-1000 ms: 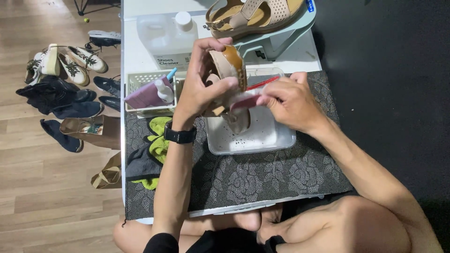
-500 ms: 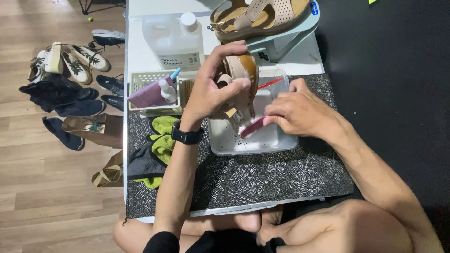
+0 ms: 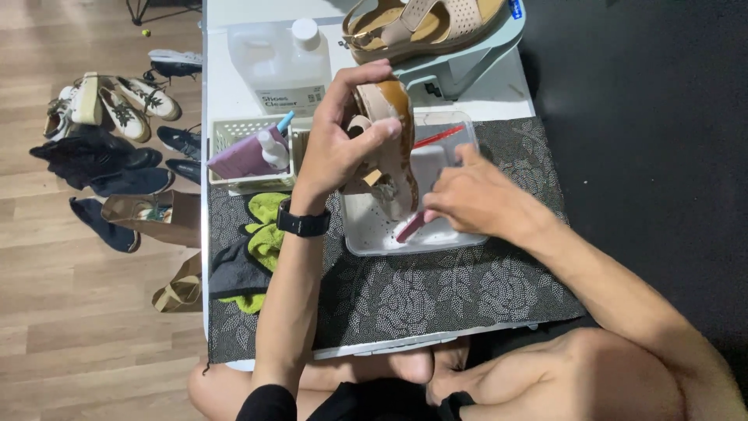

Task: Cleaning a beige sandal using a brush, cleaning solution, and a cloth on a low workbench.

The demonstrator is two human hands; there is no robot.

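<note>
Head view is showing a cleaner jug (image 3: 282, 64) and a second sandal (image 3: 425, 27) lying beyond the tray (image 3: 366, 234). Left hand (image 3: 336, 144) is gripping a tan sandal (image 3: 389, 148) above it; right hand (image 3: 475, 199) is clasping a red brush (image 3: 411, 227).

Left hand (image 3: 339, 148) around tan sandal (image 3: 387, 148), right hand (image 3: 475, 199) with red brush (image 3: 411, 227) over clear tray (image 3: 413, 243).

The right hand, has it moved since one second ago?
Yes. The right hand has come down toward the person, into the clear plastic tray.
</note>
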